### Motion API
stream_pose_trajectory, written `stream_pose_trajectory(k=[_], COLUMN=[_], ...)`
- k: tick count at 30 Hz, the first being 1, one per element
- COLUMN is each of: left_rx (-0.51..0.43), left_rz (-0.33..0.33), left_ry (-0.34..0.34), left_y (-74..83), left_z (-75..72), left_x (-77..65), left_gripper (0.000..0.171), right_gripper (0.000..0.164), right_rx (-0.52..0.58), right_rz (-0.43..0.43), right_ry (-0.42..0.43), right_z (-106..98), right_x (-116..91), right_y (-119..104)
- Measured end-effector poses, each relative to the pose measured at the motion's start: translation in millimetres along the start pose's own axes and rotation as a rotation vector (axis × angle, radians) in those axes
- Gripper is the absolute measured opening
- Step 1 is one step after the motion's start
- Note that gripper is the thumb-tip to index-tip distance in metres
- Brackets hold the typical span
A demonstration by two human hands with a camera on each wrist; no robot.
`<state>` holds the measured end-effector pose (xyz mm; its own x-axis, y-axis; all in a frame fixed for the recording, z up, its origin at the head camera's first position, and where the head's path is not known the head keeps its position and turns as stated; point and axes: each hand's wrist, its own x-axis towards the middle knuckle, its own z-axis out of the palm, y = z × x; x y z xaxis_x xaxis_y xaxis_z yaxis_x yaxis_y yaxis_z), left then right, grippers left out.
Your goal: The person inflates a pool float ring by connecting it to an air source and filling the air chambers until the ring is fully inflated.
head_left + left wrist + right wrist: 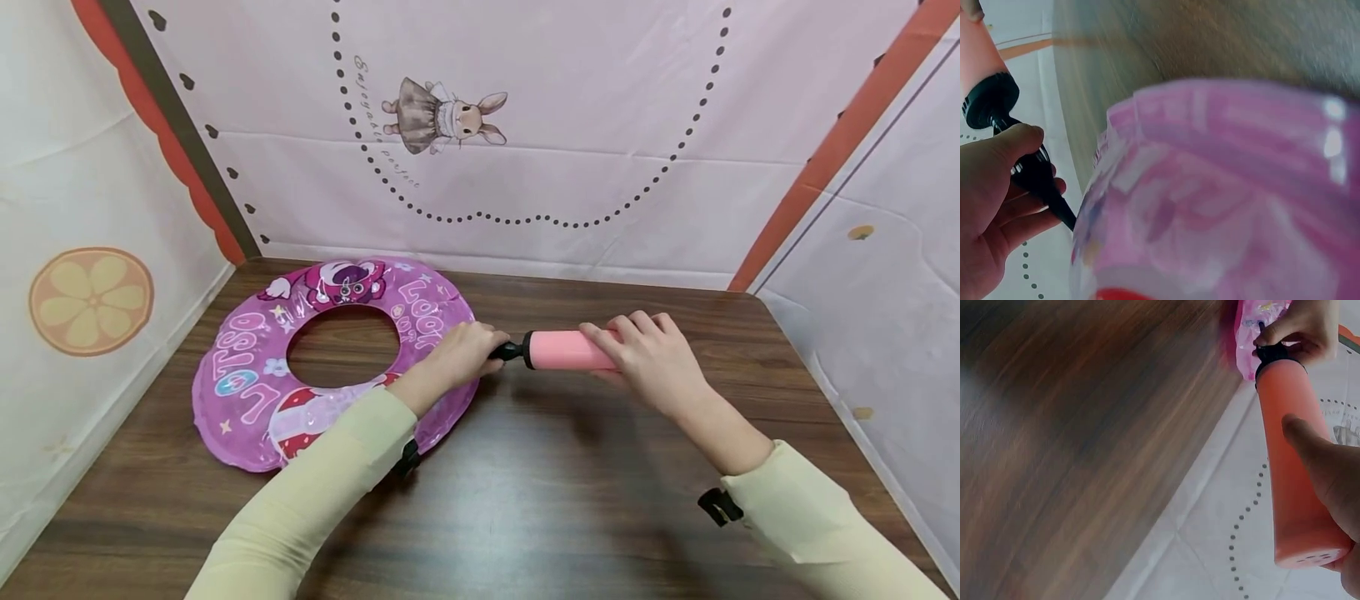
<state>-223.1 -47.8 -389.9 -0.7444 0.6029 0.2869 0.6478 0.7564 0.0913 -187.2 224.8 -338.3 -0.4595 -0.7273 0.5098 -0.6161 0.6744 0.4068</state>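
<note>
Right hand point(656, 362): fingers curled round the pump point(566, 350), held raised right of the ring point(258, 333). Left hand point(465, 350): thumb and fingers pinch the nozzle point(509, 351) at the ring's right edge; tip's entry cannot be determined. Ring lies on the table point(555, 508). Printed cloth point(600, 100) hangs beyond the ring.

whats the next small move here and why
Probably one stroke of the pink barrel by the right hand: it grips the barrel, the left hand holds the black nozzle toward the purple ring, and the ring's edge looks creased, suggesting room for more air.
</note>
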Motion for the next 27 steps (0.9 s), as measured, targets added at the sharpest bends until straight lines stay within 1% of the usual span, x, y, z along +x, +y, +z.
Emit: stream_pose_trajectory(k=[6,11,14,17,19,22,25,27], left_rx=[-0.005,0.009,0.008,0.006,0.006,0.008,0.032,0.04], left_rz=[-0.019,-0.034,-0.061,-0.085,-0.087,-0.074,-0.058,-0.046], left_ry=[-0.047,-0.065,-0.087,-0.102,-0.096,-0.075,-0.063,-0.058], left_y=[-1.9,-1.3,-0.8,-0.4,0.2,1.8,4.2,6.2], left_z=[-3.5,-5.5,-5.6,-4.8,-4.4,-3.6,-2.5,-1.7], left_x=[-0.2,1.8,2.9,3.4,3.5,4.5,5.7,6.8], left_gripper=[0.02,0.02,0.019,0.016,0.015,0.018,0.023,0.02], right_gripper=[0.063,0.066,0.05,0.049,0.05,0.07,0.066,0.063], right_rx=[0.026,0.025,0.031,0.041,0.034,0.035,0.029,0.019], right_rz=[0.019,0.051,0.091,0.115,0.114,0.094,0.063,0.052], right_ry=[-0.044,-0.066,-0.071,-0.069,-0.07,-0.066,-0.048,-0.031], right_z=[-14,-33,-45,-52,-50,-40,-24,-16], right_x=[-14,-33,-47,-56,-58,-49,-34,-24], right_y=[15,36,50,58,56,43,26,16])
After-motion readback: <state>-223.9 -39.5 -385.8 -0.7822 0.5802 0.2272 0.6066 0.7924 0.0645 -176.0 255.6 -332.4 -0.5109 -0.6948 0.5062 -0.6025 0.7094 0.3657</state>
